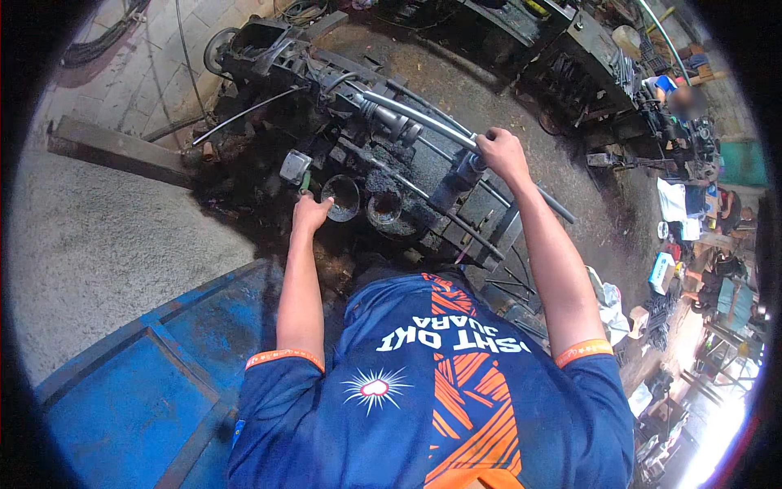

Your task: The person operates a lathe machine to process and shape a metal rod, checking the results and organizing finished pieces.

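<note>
A long machine with rods and a spindle (pixel 395 122), dusted with dark metal shavings, lies before me. My right hand (pixel 501 155) is closed around a bright metal pipe (pixel 428 121) that runs along its top. Below that hand is a dark metal block (pixel 456 186). At the machine's near left side, my left hand (pixel 311 213) has its fingers curled around a green handle (pixel 305 181), with a grey metal box (pixel 295 167) just beyond it. The left thumb points toward a round metal dish (pixel 340 198). Another round opening (pixel 384 207) sits to its right.
A blue metal panel (pixel 138 399) stands at lower left beside a concrete surface (pixel 106 244). A steel beam (pixel 122 151) juts from the left wall. Dark machinery (pixel 578 57) lines the far side. Another person (pixel 684 98) is at far right, amid clutter.
</note>
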The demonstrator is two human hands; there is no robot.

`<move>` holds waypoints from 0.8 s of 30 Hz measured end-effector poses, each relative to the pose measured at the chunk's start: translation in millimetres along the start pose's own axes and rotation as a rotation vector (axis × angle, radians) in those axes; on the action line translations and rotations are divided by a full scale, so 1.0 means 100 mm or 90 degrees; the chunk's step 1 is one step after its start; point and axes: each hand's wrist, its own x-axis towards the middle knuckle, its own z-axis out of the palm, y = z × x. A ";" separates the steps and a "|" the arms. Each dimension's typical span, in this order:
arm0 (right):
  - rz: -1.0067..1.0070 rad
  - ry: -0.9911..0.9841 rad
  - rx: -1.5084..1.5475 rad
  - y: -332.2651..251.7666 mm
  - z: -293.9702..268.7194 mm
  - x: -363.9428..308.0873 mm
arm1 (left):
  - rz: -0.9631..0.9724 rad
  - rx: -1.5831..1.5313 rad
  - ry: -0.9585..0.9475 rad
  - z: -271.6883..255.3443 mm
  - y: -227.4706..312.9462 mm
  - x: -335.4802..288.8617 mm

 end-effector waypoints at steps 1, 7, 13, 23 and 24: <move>0.000 -0.001 -0.002 -0.02 -0.01 -0.01 | -0.002 -0.009 -0.010 0.00 -0.02 0.01; -0.004 0.012 -0.003 0.03 0.00 -0.01 | -0.004 -0.016 0.001 0.04 -0.03 0.02; -0.012 0.007 -0.001 0.04 -0.03 -0.03 | -0.007 0.001 0.001 0.03 -0.02 0.00; -0.020 0.035 -0.015 0.07 -0.01 -0.05 | -0.037 -0.033 -0.021 -0.01 0.00 -0.01; -0.017 0.038 -0.019 0.02 -0.03 -0.08 | -0.033 -0.048 -0.033 -0.01 -0.02 0.02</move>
